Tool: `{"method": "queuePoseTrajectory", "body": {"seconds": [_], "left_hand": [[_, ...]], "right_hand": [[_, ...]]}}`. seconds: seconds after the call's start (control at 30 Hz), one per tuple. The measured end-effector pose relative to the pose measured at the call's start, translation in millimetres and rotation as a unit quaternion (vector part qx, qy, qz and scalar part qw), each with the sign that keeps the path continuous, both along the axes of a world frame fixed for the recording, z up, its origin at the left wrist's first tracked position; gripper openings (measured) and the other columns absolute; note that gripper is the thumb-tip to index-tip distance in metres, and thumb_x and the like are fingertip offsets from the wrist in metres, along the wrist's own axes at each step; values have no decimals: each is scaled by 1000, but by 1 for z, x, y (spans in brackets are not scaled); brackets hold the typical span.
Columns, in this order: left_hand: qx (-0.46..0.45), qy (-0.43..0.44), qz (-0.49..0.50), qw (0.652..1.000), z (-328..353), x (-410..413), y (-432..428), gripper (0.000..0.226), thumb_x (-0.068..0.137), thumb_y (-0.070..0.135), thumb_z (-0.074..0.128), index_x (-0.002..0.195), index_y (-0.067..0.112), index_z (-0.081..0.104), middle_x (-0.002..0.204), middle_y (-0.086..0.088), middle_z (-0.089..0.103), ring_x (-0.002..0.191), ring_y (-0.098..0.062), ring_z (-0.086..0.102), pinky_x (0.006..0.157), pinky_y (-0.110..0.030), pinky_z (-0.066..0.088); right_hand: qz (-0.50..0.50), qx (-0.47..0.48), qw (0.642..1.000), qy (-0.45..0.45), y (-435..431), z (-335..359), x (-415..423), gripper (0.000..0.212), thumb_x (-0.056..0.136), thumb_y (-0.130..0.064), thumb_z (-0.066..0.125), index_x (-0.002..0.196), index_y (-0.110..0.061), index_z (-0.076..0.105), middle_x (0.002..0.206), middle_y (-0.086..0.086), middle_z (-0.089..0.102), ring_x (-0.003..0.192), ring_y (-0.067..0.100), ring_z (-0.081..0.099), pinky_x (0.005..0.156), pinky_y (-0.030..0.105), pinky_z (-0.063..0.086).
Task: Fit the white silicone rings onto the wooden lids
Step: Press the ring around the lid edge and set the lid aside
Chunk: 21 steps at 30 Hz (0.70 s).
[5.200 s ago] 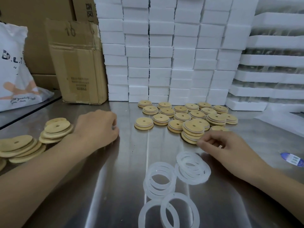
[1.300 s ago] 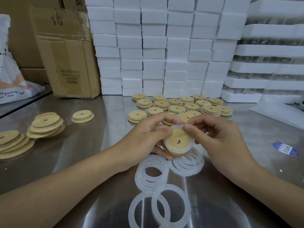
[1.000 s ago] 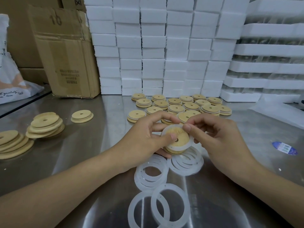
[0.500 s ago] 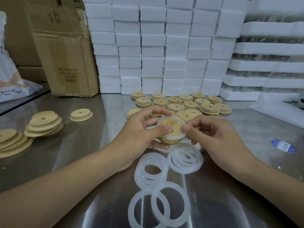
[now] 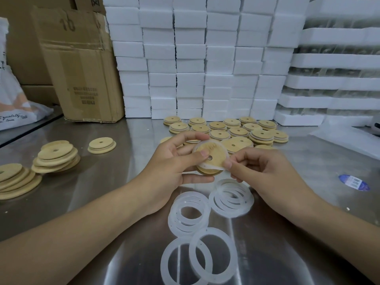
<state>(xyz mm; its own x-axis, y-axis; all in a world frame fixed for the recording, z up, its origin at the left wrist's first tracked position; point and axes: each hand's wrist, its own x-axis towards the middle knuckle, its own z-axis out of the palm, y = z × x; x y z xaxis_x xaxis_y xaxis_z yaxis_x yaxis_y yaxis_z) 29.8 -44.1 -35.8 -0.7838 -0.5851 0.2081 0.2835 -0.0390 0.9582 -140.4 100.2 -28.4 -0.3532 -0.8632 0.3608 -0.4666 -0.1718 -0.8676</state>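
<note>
At the tabletop [image 5: 102, 182] centre, head view: my left hand [image 5: 174, 161] grips one wooden lid [image 5: 213, 155] just above the surface. Thumb sits on the face beside the centre hole, fingers curled underneath.

The white silicone ring [image 5: 207, 166] is round that lid. Its 5 o'clock arc looks proud, so I'd say it's not fully seated. My right hand [image 5: 263, 169] pinches the ring at the lid's 4 o'clock edge, other fingers loosely curled.

Progress, my read:
- The finished lids [image 5: 262, 134] at 12 o'clock, behind my hands, show a pale band at the rims, so probably ringed already. Can't confirm every one.
- The bare stacks [image 5: 55, 153] at 9 o'clock, plus a single lid [image 5: 101, 144] just right of them, show no ring. Those are left to do.
- The loose rings [image 5: 247, 202] lie in overlapping piles at 6 o'clock, near my wrists. That looks like enough for more lids, but whether it covers all the bare stacks I can't tell.
</note>
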Motion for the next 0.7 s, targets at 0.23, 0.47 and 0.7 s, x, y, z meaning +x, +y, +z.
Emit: {"method": "queuePoseTrajectory", "body": {"seconds": [0.23, 0.47, 0.7], "left_hand": [[18, 16, 29, 999, 0, -1, 1, 31, 90, 12, 76, 121, 12, 71, 117, -18, 78, 93, -30, 78, 77, -47, 67], [92, 53, 26, 994, 1, -4, 5, 25, 99, 6, 71, 123, 13, 73, 119, -15, 79, 99, -31, 80, 77, -46, 67], [129, 110, 48, 984, 12, -11, -1, 41, 85, 14, 77, 125, 16, 71, 122, -14, 79, 110, -34, 78, 85, -41, 66]], "right_hand": [[23, 18, 999, -40, -3, 1, 0, 21, 83, -39, 80, 81, -18, 80, 76, 19, 71, 62, 7, 61, 57, 12, 47], [32, 1, 999, -43, -5, 0, 0, 23, 79, -44, 82, 82, -21, 83, 70, 4, 74, 64, 7, 63, 64, 13, 51], [39, 53, 998, 11, 2, -5, 13, 13, 85, -27, 86, 76, -20, 82, 61, -1, 71, 55, 7, 55, 55, 17, 45]]}}
